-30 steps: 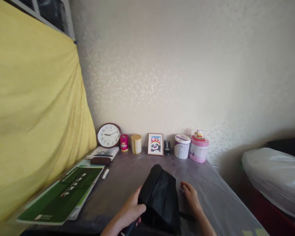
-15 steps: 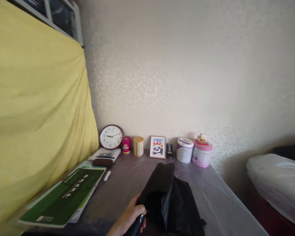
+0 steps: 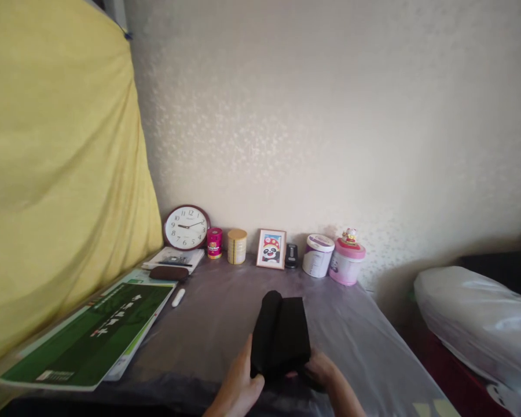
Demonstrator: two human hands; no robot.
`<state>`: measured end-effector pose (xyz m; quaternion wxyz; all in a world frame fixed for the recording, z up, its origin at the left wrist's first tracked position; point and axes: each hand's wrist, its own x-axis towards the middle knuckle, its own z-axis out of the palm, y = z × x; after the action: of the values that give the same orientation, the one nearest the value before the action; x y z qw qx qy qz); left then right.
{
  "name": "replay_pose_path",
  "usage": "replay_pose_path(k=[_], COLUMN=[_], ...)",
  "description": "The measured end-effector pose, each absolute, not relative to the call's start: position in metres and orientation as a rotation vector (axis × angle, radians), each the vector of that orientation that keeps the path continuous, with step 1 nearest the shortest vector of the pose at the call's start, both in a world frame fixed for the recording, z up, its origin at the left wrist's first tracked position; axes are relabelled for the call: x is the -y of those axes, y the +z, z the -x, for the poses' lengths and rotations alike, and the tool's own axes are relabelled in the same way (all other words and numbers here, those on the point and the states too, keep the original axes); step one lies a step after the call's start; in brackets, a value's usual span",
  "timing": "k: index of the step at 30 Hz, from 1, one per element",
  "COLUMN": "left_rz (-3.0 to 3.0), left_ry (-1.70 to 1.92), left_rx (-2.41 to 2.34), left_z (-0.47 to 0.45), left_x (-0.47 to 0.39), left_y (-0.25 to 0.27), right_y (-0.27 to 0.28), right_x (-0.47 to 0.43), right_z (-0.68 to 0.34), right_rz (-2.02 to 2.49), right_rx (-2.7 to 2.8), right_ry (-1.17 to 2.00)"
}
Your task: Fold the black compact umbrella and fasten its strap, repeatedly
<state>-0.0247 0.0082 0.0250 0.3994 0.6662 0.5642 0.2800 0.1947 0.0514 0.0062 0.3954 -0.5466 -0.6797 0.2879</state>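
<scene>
- We have left hand (image 3: pixel 243 382) clasped on left side of black umbrella (image 3: pixel 283 336), probably steadying it over near tabletop (image 3: pixel 356 336).
- Right hand (image 3: pixel 323 370) at its lower right edge, fingers mostly hidden; we can't tell its grip.
- Analog clock (image 3: pixel 186 227) stands by wall (image 3: pixel 286 116), likely leaned for support.

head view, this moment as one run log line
left hand: holding black bundle | right hand: at bundle's lower right, fingers partly hidden | green book: lying left of both hands
</scene>
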Motion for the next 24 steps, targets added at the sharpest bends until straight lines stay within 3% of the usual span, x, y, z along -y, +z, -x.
replay_pose_path(k=[7, 12, 16, 20, 24], left_rz=[-1.948, -1.969, -2.012, -2.036, -2.001], left_ry=[0.592, 0.494, 0.425, 0.355, 0.327], left_rx=[-1.557, -1.603, -1.641, -1.661, -1.71], left_z=[0.016, 0.013, 0.009, 0.006, 0.002], left_x=[-0.006, 0.001, 0.005, 0.006, 0.007], left_y=[0.012, 0.026, 0.031, 0.034, 0.036], right_y=[0.045, 0.056, 0.056, 0.067, 0.072], right_x=[-0.056, -0.052, -0.058, -0.067, -0.084], right_z=[-0.22, -0.208, -0.203, -0.184, -0.149], right_rz=[1.682, 1.725, 1.738, 1.47, 1.238], right_rx=[1.487, 1.527, 1.466, 1.341, 1.231], right_ry=[0.346, 0.373, 0.634, 1.046, 1.169])
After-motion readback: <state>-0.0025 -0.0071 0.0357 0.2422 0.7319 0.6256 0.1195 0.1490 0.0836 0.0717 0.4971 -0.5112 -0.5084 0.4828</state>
